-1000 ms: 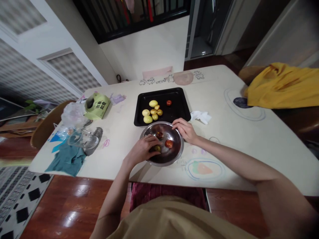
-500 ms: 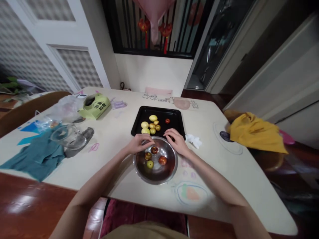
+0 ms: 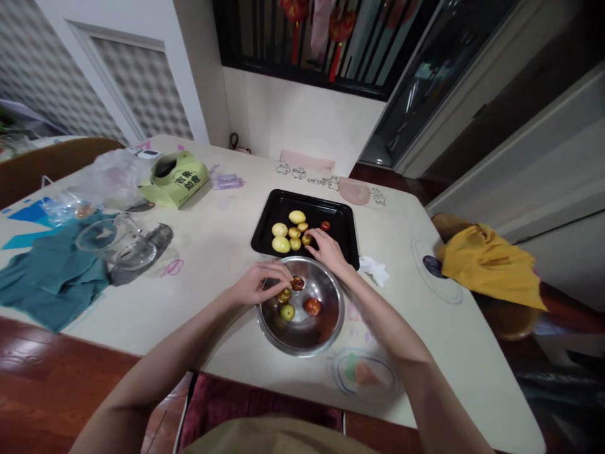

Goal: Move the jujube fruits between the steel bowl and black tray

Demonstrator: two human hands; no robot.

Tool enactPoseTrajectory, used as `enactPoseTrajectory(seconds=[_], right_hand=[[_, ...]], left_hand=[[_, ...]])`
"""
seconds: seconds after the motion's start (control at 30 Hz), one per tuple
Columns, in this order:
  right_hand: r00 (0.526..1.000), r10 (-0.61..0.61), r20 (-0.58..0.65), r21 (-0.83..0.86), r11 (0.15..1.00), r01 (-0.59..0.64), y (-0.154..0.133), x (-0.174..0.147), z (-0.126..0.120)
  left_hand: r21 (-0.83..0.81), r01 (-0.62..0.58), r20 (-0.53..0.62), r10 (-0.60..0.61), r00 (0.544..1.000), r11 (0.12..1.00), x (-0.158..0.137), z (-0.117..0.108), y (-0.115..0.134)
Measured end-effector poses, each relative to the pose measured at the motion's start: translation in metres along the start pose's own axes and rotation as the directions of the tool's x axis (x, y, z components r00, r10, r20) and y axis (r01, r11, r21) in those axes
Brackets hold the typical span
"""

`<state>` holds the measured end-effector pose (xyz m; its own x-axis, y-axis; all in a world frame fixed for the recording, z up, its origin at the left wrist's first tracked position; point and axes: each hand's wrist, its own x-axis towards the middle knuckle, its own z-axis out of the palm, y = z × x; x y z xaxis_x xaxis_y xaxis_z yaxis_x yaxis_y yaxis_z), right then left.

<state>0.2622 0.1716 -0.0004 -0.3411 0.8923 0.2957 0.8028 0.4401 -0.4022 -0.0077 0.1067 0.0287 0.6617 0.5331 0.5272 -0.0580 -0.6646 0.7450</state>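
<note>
A steel bowl (image 3: 302, 340) stands before me with a few jujubes in it: a green one (image 3: 287, 313), a red one (image 3: 312, 306), a mottled one (image 3: 284, 295) and a red-brown one (image 3: 297, 283). My left hand (image 3: 267, 282) reaches over the bowl's left rim, thumb and fingertips drawn together beside the red-brown jujube; any hold is hidden. Beyond the bowl lies a black tray (image 3: 347, 236). My right hand (image 3: 328, 249) reaches over it, thumb and fingers closed around a small brownish jujube (image 3: 307, 239). Larger yellow fruits (image 3: 280, 244) and smaller jujubes (image 3: 293, 233) are beside those fingers.
A crumpled white tissue (image 3: 374, 270) lies right of the tray. On the left are a glass pitcher (image 3: 135, 249), a teal cloth (image 3: 54, 274), a green tissue box (image 3: 177, 183) and a clear plastic bag (image 3: 113, 173). A yellow cloth (image 3: 491, 265) drapes over a chair at the right.
My right hand has moved forward from the bowl's far rim onto the tray and closed around a small jujube. My left hand has dipped lower over the bowl. The camera view has shifted.
</note>
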Motion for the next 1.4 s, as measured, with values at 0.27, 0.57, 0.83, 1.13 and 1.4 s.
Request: enactPoseTrajectory(seconds=[0.27,0.57,0.83,1.13,1.4], right_hand=[[0.995,0.005,-0.097,0.124,0.992,0.008,-0.010,-0.012,-0.031],[0.974,-0.207,0.093,0.200,0.962,0.185,-0.071,-0.077,-0.081],[0.903,-0.248,0.351,0.023,0.966,0.256,-0.075,-0.082,-0.056],[0.896,-0.228,0.381,0.081,0.974,0.213,-0.076,-0.081,-0.055],[0.987,-0.160,0.030,0.214,0.965,0.150,-0.030,-0.047,-0.079]], left_hand=[[0.042,-0.035,0.025,0.034,0.999,0.999,0.000,-0.001,-0.003],[0.037,-0.017,0.012,0.016,1.000,0.999,-0.001,-0.001,-0.005],[0.056,-0.014,0.027,0.013,1.000,0.998,0.001,-0.002,-0.002],[0.049,-0.027,0.026,0.026,0.999,0.998,0.001,-0.001,-0.003],[0.039,-0.021,0.000,0.021,1.000,0.999,-0.001,0.001,-0.005]])
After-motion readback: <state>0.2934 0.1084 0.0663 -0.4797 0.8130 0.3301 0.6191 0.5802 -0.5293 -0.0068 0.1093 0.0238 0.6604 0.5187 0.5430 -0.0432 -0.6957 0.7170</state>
